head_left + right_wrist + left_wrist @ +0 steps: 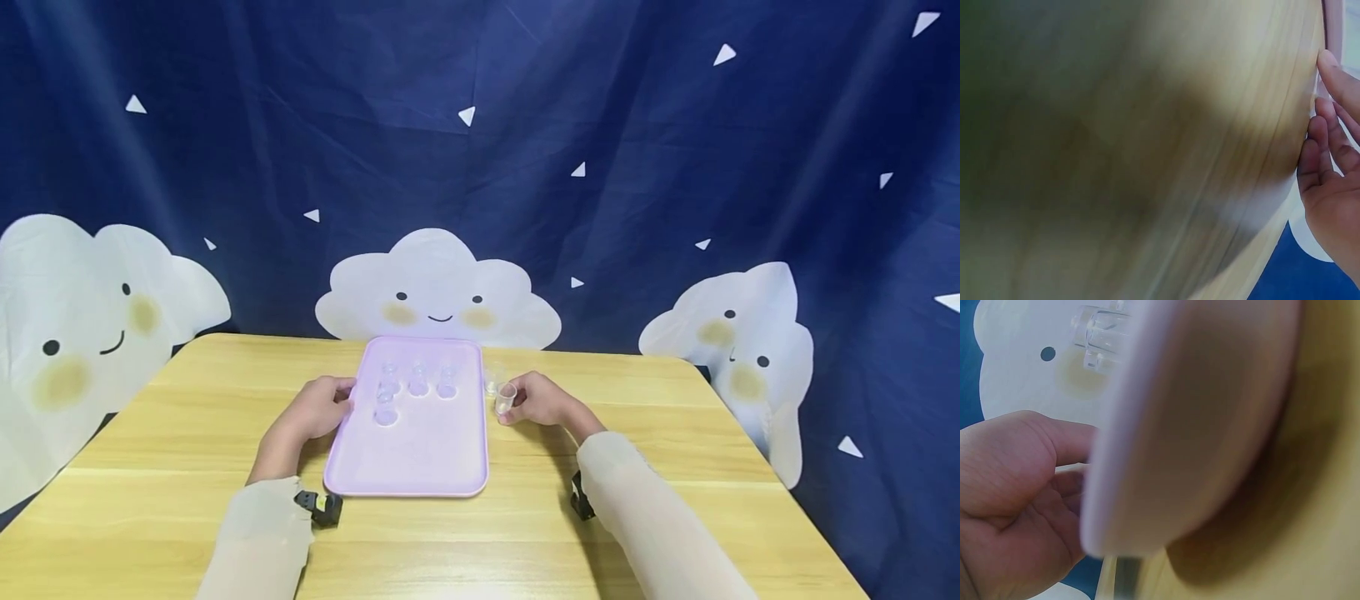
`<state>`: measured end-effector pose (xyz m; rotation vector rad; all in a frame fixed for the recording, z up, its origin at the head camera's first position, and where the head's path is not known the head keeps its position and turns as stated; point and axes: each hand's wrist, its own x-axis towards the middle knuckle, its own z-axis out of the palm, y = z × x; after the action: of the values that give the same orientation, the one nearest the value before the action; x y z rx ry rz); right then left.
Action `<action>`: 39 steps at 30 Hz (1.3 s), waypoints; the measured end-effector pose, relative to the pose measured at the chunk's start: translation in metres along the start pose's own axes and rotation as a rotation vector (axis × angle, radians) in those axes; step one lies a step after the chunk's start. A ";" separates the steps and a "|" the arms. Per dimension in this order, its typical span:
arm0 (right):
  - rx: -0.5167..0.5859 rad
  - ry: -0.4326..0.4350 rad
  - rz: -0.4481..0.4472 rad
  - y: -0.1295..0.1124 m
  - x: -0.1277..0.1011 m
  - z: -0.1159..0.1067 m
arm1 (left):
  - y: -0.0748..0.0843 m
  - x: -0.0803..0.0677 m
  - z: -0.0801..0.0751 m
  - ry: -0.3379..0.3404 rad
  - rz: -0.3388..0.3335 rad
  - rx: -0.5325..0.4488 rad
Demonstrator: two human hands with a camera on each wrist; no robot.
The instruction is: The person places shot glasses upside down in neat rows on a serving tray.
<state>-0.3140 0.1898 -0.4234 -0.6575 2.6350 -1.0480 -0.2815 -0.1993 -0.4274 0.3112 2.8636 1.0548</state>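
A light purple tray (431,458) lies on the table with several small clear cups (446,383) standing toward its far half. My left hand (318,408) is at the tray's left edge. Close up in the left wrist view, the thumb of the left hand (1022,487) meets the tray rim (1141,462), and the fingertips are hidden behind it. Just beyond the tray's right edge, my right hand (543,400) holds a small clear cup (506,398) between thumb and fingers. Another clear cup (492,380) stands right behind that one. In the right wrist view the right hand (1335,156) shows at the right border.
The wooden table (637,533) extends on both sides of the tray and in front of it. Behind its far edge hangs a dark blue curtain (375,167) with white clouds and triangles. Black wrist cameras (321,507) sit on both sleeves.
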 end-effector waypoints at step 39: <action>-0.010 0.035 -0.157 -0.050 0.002 -0.001 | 0.000 -0.001 -0.001 0.012 0.035 0.008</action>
<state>-0.2997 0.1569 -0.3882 -0.8678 2.6558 -1.0988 -0.2805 -0.1996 -0.4265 0.3579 2.8840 1.0555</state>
